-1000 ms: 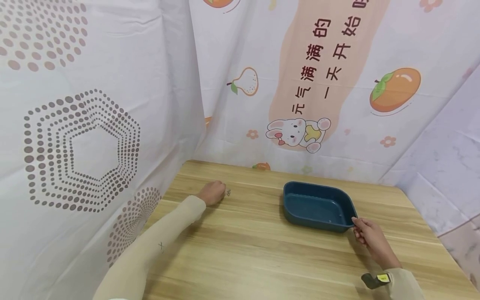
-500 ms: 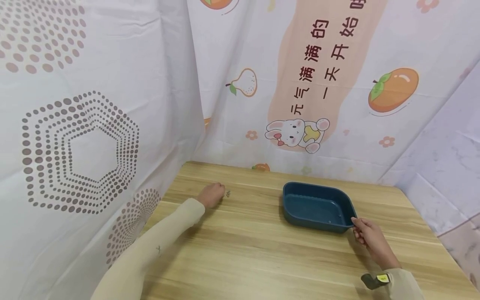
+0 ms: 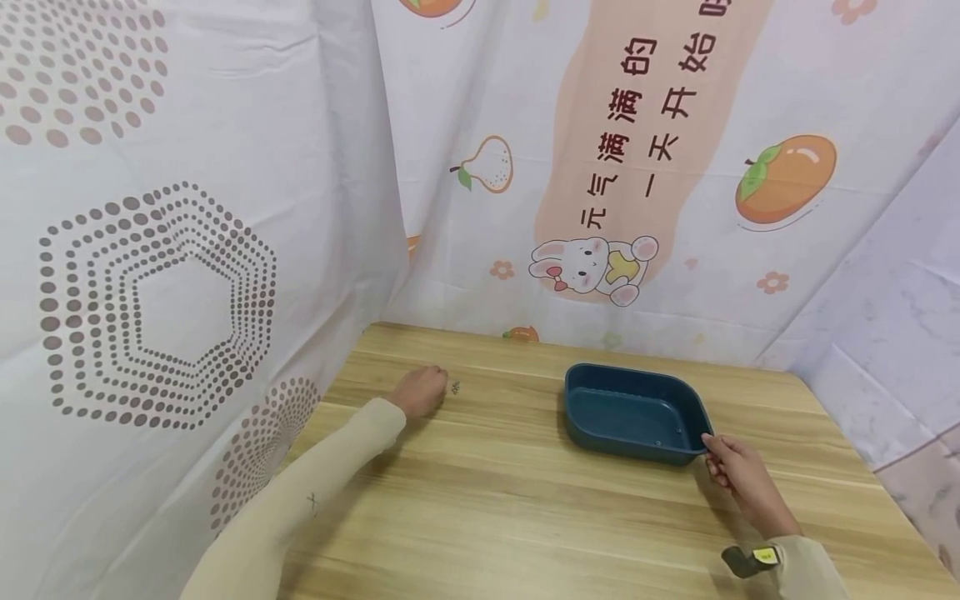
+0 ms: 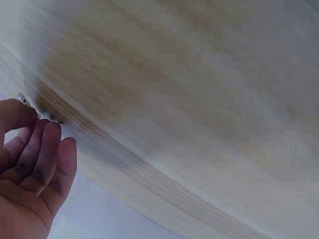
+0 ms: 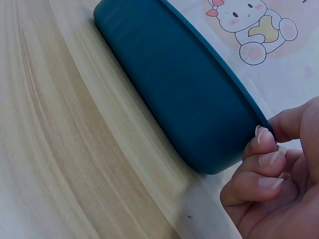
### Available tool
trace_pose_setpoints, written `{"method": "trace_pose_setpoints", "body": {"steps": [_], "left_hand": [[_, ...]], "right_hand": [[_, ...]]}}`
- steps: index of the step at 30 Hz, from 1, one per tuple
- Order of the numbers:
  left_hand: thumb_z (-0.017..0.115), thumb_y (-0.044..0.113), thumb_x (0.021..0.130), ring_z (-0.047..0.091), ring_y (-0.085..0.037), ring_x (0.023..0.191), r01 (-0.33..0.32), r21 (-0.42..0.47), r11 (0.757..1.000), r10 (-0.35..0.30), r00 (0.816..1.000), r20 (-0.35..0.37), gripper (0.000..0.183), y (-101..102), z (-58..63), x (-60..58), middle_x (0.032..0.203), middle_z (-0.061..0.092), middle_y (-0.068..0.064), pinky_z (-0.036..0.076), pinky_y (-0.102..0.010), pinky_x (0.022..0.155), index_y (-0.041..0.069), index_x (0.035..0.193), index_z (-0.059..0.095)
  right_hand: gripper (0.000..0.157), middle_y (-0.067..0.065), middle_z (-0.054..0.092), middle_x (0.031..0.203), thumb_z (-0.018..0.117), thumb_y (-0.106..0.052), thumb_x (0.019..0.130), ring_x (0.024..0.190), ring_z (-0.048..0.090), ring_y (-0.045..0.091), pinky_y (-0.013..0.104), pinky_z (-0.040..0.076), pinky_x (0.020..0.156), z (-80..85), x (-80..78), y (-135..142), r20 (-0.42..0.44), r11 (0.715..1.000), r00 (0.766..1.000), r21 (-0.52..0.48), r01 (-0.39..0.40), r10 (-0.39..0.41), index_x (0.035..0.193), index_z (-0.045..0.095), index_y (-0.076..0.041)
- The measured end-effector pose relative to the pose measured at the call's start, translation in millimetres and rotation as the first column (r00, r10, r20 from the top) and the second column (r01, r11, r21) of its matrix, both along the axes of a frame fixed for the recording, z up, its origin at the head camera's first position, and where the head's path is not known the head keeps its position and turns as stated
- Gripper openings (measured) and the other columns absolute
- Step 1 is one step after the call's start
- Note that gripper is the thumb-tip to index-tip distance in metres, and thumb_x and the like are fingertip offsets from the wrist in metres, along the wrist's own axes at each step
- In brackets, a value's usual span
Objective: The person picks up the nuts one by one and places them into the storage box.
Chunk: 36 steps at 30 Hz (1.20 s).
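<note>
My left hand [image 3: 422, 392] is low over the far left of the table, fingers bent and thumb tip close to the fingertips. Beside those fingertips lies a small cluster of tiny metal pieces [image 3: 455, 387], too small to name; one metal piece [image 4: 23, 98] shows past the thumb in the left wrist view. Whether anything sits between the fingertips is hidden. At the right, my right hand [image 3: 742, 479] pinches the rim corner of a dark blue plastic bin [image 3: 633, 448] between thumb and fingers. A tiny shiny piece [image 3: 658, 443] lies on the bin's floor.
The wood-grain table [image 3: 480, 517] meets a printed curtain [image 3: 480, 267] at the back. A white patterned curtain [image 3: 187, 317] hangs close along the left side, and a pale cloth [image 3: 892, 333] at the right. A black strap device [image 3: 750, 561] is at the right cuff.
The left hand has shifted very slightly left, while the view itself also drifts a little. The right hand and bin keep their place.
</note>
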<state>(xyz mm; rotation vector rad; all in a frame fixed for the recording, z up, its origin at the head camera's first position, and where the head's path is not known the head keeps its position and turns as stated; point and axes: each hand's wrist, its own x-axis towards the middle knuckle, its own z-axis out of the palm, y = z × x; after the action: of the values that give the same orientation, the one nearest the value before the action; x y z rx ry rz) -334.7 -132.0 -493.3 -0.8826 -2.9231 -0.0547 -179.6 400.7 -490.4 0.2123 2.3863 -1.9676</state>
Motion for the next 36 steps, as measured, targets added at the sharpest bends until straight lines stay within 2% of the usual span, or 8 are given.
{"method": "trace_pose_setpoints", "body": {"steps": [4,11,19,27,36], "left_hand": [[0.054,0.006,0.095,0.06,-0.016,0.075,0.008,0.041,0.999,-0.008,1.0,-0.002,0.013,-1,-1.7,-1.4,0.087,0.061,-0.007,0.051,-0.023,0.064,-0.001,0.099,0.064],[0.052,0.007,0.094,0.06,-0.013,0.075,0.038,0.12,0.992,-0.039,0.999,0.003,0.013,0,-1.4,-1.5,0.085,0.062,-0.003,0.051,-0.022,0.065,0.005,0.089,0.063],[0.055,0.01,0.095,0.051,-0.007,0.066,0.07,0.177,0.982,-0.074,0.997,0.019,0.012,7,2.4,3.0,0.076,0.053,0.004,0.048,-0.019,0.061,0.008,0.085,0.061],[0.054,0.004,0.091,0.047,-0.007,0.063,0.113,0.176,0.978,-0.105,0.993,-0.053,0.016,15,7.8,6.7,0.071,0.05,0.005,0.044,-0.019,0.056,0.011,0.077,0.057],[0.053,0.008,0.092,0.054,-0.007,0.069,0.144,0.158,0.977,-0.132,0.988,-0.08,0.012,27,10.2,5.2,0.079,0.057,0.004,0.047,-0.018,0.061,0.011,0.084,0.062]], "right_hand": [[0.044,-0.004,0.048,0.06,0.048,-0.035,0.1,0.046,0.039,0.005,0.025,0.032,0.038,0.7,-0.6,0,0.01,1.0,1.0,-0.003,0.007,-0.007,0.079,0.052,0.003],[0.043,-0.004,0.047,0.06,0.048,-0.034,0.1,0.045,0.038,0.005,0.027,0.03,0.038,0.1,-0.1,-1,0.001,1.0,1.0,-0.004,0.001,-0.001,0.078,0.052,0.003],[0.042,-0.004,0.048,0.061,0.048,-0.035,0.1,0.046,0.039,0.005,0.024,0.032,0.038,0.5,0.7,-1,0.005,1.0,1.0,-0.012,-0.003,0.003,0.078,0.052,0.001],[0.044,-0.004,0.048,0.061,0.047,-0.035,0.1,0.046,0.039,0.005,0.024,0.033,0.038,0.4,-0.6,0,0.006,1.0,1.0,0.0,-0.002,0.002,0.079,0.052,0.003],[0.044,-0.004,0.048,0.061,0.047,-0.035,0.101,0.046,0.039,0.005,0.026,0.031,0.038,0.5,-0.4,-1,0.003,1.0,1.0,0.009,-0.001,0.001,0.079,0.052,0.003]]}}
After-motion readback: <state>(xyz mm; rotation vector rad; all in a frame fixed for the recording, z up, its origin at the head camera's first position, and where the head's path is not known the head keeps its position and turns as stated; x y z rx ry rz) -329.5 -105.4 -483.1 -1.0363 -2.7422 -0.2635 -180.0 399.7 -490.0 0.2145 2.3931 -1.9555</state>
